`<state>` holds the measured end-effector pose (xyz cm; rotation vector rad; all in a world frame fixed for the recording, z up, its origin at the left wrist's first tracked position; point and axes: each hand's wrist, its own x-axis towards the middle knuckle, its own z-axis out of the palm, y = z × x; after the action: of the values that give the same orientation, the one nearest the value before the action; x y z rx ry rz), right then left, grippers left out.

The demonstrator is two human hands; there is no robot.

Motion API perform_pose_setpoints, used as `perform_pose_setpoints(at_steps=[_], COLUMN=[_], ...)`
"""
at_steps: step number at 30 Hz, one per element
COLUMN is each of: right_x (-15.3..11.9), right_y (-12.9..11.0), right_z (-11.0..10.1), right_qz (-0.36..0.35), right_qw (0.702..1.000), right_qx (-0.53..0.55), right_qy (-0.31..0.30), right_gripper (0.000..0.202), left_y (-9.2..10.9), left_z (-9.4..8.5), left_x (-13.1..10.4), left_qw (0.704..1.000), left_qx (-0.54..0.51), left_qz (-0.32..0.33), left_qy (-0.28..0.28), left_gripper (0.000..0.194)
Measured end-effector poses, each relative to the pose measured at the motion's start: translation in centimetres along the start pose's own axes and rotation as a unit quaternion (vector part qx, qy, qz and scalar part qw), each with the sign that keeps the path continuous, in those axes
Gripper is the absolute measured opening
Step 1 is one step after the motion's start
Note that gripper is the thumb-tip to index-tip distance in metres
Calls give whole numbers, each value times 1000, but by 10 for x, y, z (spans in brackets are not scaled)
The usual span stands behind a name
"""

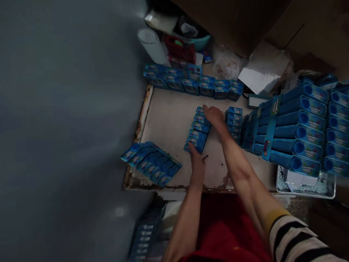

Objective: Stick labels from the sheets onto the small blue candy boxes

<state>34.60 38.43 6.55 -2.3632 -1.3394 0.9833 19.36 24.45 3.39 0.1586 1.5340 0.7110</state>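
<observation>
Striped sleeve (297,236) covers my right arm at near right. Blue pack row (199,126) lies on the table (163,116), long axis slanting from near left to far right. My left hand (197,159), partly open, contacts its near end; my right hand (214,115) contacts its far end, finger closure indeterminable.

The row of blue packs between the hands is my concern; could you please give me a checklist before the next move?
- Left hand at the row's near end: ok.
- Right hand at its far end: ok.
- Row of blue packs evenly squared up: not ok, slightly staggered.
- Firm grip on the row: cannot tell.
- Slanted blue group well inside the table edge: not ok, it appears to overlap the left edge.
</observation>
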Motion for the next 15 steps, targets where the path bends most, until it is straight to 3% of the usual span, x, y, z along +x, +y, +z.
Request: perform_pose_setpoints(at_steps=[2, 4, 6, 8, 10, 12, 13, 15], right_x=[-42, -95, -150, -196, -227, -239, -239, -229], right_y=[15, 33, 45, 50, 48, 46, 46, 50], right_z=[-3, -1, 8, 24, 41, 53, 56, 54], right_qz=[47, 67, 87, 123, 157, 182, 190, 203], right_qw=[996, 976, 956, 873, 757, 665, 637, 604], right_qx=[70, 195, 270, 464, 628, 713, 730, 735], right_qy=[34, 66, 71, 83, 90, 129, 161, 230], right_gripper=[76, 66, 59, 52, 51, 51, 50, 48], left_y=[23, 62, 110, 156, 187, 198, 198, 188], left_z=[-27, -45, -42, -14, 34, 91, 118, 166], left_x=[-7, -11, -12, -14, -18, -20, -20, -17], left_qw=[997, 987, 975, 949, 896, 819, 782, 739], left_qx=[29, 57, 88, 174, 304, 416, 458, 502], left_qz=[66, 138, 182, 207, 207, 202, 191, 167], left_qy=[-21, -52, -91, -163, -248, -339, -377, -417], left_gripper=[71, 64, 58, 62, 63, 53, 48, 44])
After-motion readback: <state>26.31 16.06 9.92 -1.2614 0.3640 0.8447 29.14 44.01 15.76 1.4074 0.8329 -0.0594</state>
